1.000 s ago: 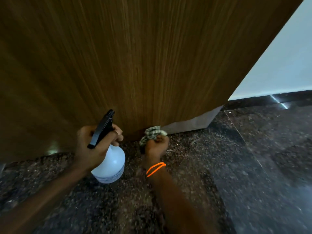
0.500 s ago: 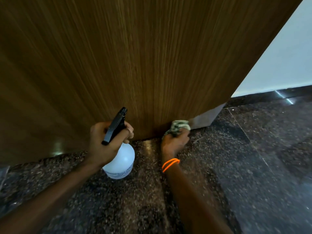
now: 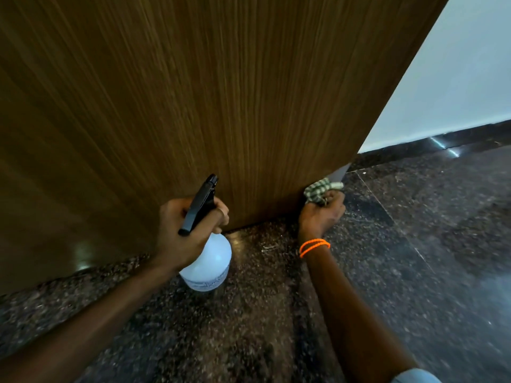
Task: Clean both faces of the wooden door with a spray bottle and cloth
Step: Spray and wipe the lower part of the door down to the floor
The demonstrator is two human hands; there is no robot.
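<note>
pressing cloth (image 3: pixel 322 189) against door's (image 3: pixel 221 106) bottom corner, right hand (image 3: pixel 320 217)

left hand (image 3: pixel 184 233) round a spray bottle (image 3: pixel 206 261), right hand (image 3: pixel 322 215) with cloth (image 3: pixel 320 189) at the wooden door (image 3: pixel 221 106) bottom corner

The wooden door (image 3: pixel 221 92) shows matt straight grain, the floor (image 3: pixel 414 258) glossy speckled stone, the cloth (image 3: pixel 320 189) checked weave.

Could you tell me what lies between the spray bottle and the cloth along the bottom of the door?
In the head view, only the door's lower face and bare speckled floor separate the spray bottle from the cloth.
</note>
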